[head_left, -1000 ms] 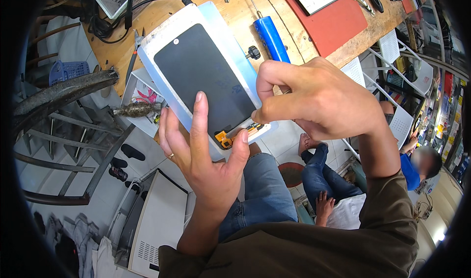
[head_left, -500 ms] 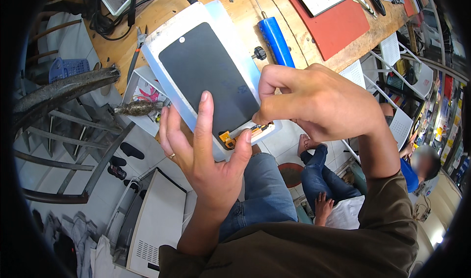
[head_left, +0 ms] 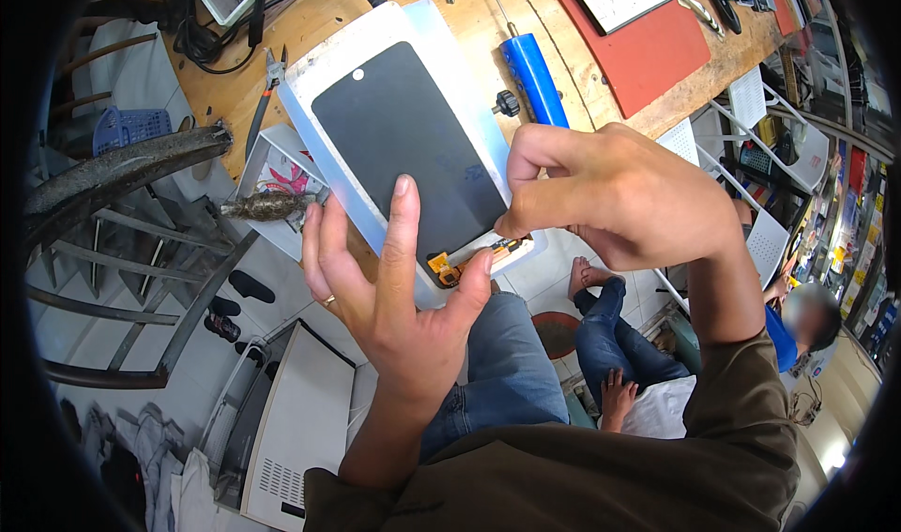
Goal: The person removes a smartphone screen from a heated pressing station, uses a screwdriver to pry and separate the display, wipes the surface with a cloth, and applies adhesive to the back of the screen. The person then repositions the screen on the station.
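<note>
A dark grey phone screen panel [head_left: 404, 138] lies flat on a white plate-like device [head_left: 305, 82] with a cable at its top. Along the panel's near end runs an orange flex cable [head_left: 441, 267]. My left hand [head_left: 399, 316] is spread open, its index fingertip resting on the panel and its thumb by the flex cable. Fingers curled in a pinch, my right hand [head_left: 629, 199] is at the panel's near right corner. What it pinches, if anything, is hidden by the fingers.
Right of the device lie a blue-handled tool [head_left: 535, 80] with a thin shaft, a black knob [head_left: 507, 103] and a red mat [head_left: 648, 63]. Pliers [head_left: 266, 100] and an open drawer [head_left: 267, 157] are on the left. Another person's legs [head_left: 610, 330] show beyond my knee.
The device and panel appear slightly farther right in the picture, along with the bench. My right hand keeps its pinch at the same corner, and my left hand stays on the panel.
</note>
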The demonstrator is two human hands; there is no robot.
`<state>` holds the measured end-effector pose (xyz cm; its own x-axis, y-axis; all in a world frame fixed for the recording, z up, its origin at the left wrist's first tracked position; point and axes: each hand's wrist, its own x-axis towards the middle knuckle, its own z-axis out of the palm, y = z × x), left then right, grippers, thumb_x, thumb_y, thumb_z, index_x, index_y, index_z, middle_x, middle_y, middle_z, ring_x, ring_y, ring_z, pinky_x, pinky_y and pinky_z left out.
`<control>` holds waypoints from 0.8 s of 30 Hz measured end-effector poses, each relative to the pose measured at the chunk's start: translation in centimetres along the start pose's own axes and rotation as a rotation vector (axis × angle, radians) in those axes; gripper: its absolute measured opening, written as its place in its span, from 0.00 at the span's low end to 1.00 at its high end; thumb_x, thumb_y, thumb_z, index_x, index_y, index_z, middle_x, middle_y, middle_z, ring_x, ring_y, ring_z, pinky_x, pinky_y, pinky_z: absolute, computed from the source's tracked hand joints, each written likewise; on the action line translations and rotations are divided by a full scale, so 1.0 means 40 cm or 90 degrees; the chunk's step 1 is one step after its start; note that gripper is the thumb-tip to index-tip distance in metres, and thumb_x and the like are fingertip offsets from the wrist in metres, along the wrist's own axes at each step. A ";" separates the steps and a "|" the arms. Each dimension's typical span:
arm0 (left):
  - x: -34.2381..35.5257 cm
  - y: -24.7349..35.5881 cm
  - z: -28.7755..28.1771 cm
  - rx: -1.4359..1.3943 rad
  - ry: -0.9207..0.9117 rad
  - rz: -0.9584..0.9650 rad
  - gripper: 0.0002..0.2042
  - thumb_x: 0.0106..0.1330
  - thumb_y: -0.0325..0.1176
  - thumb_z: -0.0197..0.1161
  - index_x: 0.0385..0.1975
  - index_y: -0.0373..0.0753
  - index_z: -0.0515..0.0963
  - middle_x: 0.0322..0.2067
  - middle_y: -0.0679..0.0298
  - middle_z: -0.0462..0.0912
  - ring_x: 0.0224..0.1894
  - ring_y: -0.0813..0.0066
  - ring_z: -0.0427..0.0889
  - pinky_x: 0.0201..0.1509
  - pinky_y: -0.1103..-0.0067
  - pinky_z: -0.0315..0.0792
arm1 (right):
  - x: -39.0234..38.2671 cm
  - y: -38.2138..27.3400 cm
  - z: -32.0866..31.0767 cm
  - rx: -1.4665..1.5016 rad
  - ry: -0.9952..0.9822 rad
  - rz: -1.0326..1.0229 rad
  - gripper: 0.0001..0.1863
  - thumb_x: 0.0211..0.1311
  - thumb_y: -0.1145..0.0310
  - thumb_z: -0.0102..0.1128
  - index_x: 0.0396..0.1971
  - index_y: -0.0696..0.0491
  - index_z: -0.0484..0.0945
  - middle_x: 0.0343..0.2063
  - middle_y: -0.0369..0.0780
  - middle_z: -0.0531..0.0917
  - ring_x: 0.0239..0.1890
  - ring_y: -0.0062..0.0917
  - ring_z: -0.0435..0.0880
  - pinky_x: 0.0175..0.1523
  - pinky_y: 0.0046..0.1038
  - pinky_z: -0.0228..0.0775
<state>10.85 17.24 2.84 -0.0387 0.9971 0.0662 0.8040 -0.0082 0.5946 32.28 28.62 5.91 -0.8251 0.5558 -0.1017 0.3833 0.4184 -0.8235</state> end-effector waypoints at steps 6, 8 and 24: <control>0.003 0.000 0.001 -0.007 0.012 0.009 0.35 0.54 0.37 0.77 0.66 0.41 0.76 0.69 0.47 0.63 0.73 0.44 0.56 0.73 0.52 0.54 | 0.001 0.001 0.002 0.008 0.003 0.002 0.16 0.47 0.83 0.62 0.39 0.52 0.80 0.33 0.41 0.77 0.27 0.41 0.82 0.30 0.38 0.70; 0.004 0.000 0.001 -0.012 0.015 0.009 0.35 0.54 0.36 0.77 0.65 0.41 0.76 0.68 0.47 0.63 0.72 0.44 0.56 0.73 0.52 0.54 | 0.001 0.001 0.004 0.009 0.005 0.005 0.16 0.48 0.83 0.62 0.38 0.52 0.80 0.33 0.41 0.77 0.27 0.41 0.82 0.30 0.38 0.70; 0.007 -0.002 0.007 -0.002 0.031 0.008 0.32 0.55 0.36 0.76 0.63 0.40 0.79 0.68 0.49 0.64 0.73 0.45 0.56 0.73 0.53 0.55 | 0.005 0.000 0.007 0.042 0.010 0.021 0.17 0.47 0.85 0.61 0.39 0.53 0.80 0.32 0.41 0.76 0.30 0.41 0.83 0.32 0.39 0.71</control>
<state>10.94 17.53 2.58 -0.0570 0.9920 0.1125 0.8023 -0.0216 0.5965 31.99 28.54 5.72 -0.8053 0.5803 -0.1210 0.3819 0.3518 -0.8546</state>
